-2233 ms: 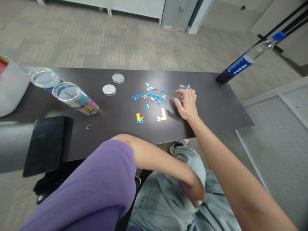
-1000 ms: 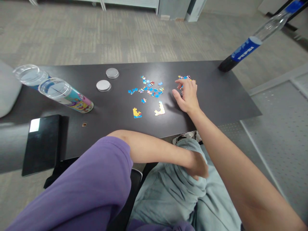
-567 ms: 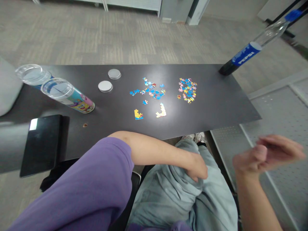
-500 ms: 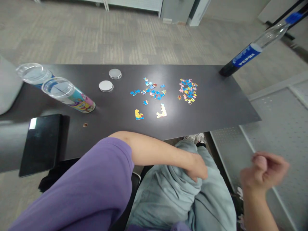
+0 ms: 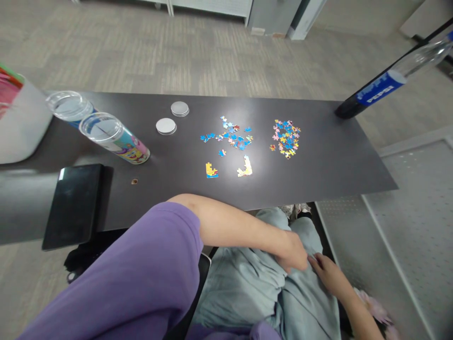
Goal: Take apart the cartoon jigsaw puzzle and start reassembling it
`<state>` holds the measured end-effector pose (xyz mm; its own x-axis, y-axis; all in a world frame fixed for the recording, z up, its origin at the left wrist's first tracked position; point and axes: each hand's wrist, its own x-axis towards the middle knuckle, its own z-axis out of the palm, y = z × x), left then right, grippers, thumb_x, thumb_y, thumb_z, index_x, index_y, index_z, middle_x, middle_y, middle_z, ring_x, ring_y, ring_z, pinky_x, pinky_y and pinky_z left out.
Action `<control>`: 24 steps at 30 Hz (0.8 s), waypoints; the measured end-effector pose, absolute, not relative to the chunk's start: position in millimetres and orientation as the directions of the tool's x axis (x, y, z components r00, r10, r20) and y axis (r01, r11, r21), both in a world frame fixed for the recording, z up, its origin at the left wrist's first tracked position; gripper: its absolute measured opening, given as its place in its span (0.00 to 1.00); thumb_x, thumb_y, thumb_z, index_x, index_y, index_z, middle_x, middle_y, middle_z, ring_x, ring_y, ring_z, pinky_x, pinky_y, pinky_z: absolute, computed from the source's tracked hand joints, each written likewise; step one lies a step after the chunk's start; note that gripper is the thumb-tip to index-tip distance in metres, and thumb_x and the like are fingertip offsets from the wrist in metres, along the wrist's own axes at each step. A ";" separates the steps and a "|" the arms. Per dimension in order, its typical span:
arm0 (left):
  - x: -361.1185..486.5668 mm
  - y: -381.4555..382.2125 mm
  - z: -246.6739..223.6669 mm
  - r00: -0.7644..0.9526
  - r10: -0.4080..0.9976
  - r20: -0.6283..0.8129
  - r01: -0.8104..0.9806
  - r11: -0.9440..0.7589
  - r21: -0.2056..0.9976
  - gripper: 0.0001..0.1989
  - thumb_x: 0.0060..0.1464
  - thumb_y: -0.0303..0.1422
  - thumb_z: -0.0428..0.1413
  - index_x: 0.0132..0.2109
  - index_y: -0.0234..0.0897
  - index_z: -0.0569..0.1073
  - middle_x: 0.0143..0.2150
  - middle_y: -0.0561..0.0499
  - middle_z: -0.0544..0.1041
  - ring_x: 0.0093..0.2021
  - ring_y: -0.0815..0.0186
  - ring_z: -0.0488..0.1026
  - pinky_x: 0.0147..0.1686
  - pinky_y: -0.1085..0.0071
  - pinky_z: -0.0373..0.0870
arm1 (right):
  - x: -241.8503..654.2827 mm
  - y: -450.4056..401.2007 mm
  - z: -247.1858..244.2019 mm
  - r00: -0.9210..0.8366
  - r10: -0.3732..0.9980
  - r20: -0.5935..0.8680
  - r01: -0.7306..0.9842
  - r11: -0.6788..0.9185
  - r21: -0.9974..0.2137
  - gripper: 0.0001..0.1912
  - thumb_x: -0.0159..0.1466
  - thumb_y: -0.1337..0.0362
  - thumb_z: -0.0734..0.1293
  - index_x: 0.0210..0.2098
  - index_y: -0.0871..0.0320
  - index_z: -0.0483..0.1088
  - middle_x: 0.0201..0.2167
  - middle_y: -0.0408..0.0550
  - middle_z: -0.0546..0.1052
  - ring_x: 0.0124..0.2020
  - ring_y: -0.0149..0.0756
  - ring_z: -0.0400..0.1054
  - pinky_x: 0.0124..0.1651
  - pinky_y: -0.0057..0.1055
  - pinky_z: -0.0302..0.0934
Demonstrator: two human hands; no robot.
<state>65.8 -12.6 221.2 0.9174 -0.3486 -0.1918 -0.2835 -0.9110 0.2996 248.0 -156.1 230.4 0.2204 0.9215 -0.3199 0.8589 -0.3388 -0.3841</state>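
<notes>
My left hand (image 5: 293, 251) is closed, its curled fingers down at the light grey-green trousers (image 5: 244, 278) near the knees; its fingertips are hidden. Just right of it, my right hand (image 5: 330, 275) is at the trouser cloth over the right leg, thumb and fingers drawn together on the fabric. Both hands are below the table's front edge. On the table are two partly joined jigsaw corners, a yellow and blue one (image 5: 211, 171) and a cream one (image 5: 245, 167). Loose jigsaw pieces (image 5: 233, 137) lie scattered behind them, and a denser pile of pieces (image 5: 287, 137) lies to the right.
On the dark table (image 5: 170, 165), two clear-topped canisters (image 5: 130, 146) stand left, near a black tablet (image 5: 76, 200) and a white bin (image 5: 28, 127). White discs (image 5: 166, 125) lie behind. A Pepsi bottle (image 5: 380, 89) stands at the far right corner.
My right hand has come from the right, raised in a loose fist, down and left onto the trousers beside my left hand. My left hand stays nearly where it was. The view has shifted slightly left.
</notes>
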 end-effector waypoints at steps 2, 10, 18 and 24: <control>64.8 -13.5 221.7 0.924 -0.338 -0.178 -0.263 -0.900 0.348 0.12 0.79 0.40 0.70 0.42 0.49 0.92 0.49 0.50 0.95 0.46 0.58 0.92 0.35 0.67 0.84 | 247.4 -161.3 237.0 0.235 0.923 -0.304 0.849 -0.347 -0.398 0.30 0.71 0.26 0.67 0.27 0.38 0.65 0.36 0.56 0.81 0.44 0.82 0.90 0.62 0.80 0.83; 66.4 -15.3 218.0 0.944 -0.290 -0.158 -0.207 -0.891 0.403 0.14 0.73 0.36 0.76 0.35 0.46 0.88 0.44 0.50 0.92 0.44 0.58 0.90 0.41 0.62 0.89 | 231.1 -252.0 228.0 0.478 0.797 -0.369 0.567 -0.601 -0.563 0.26 0.52 0.28 0.81 0.27 0.38 0.75 0.29 0.46 0.79 0.33 0.58 0.81 0.47 0.53 0.77; 67.6 -14.9 207.3 0.948 -0.283 -0.147 -0.197 -0.884 0.425 0.12 0.74 0.36 0.75 0.38 0.46 0.90 0.44 0.49 0.93 0.42 0.58 0.89 0.38 0.62 0.84 | 258.7 -238.9 205.0 0.565 0.771 -0.293 0.610 -0.630 -0.481 0.20 0.50 0.35 0.80 0.39 0.29 0.80 0.34 0.53 0.84 0.44 0.81 0.90 0.56 0.74 0.82; 69.1 -20.4 199.6 0.954 -0.276 -0.119 -0.198 -0.875 0.443 0.11 0.69 0.34 0.77 0.36 0.48 0.90 0.42 0.49 0.92 0.39 0.56 0.89 0.35 0.62 0.84 | 246.8 -225.2 218.2 0.441 0.870 -0.220 0.757 -0.493 -0.430 0.20 0.61 0.29 0.76 0.29 0.33 0.76 0.38 0.59 0.86 0.42 0.88 0.85 0.57 0.86 0.77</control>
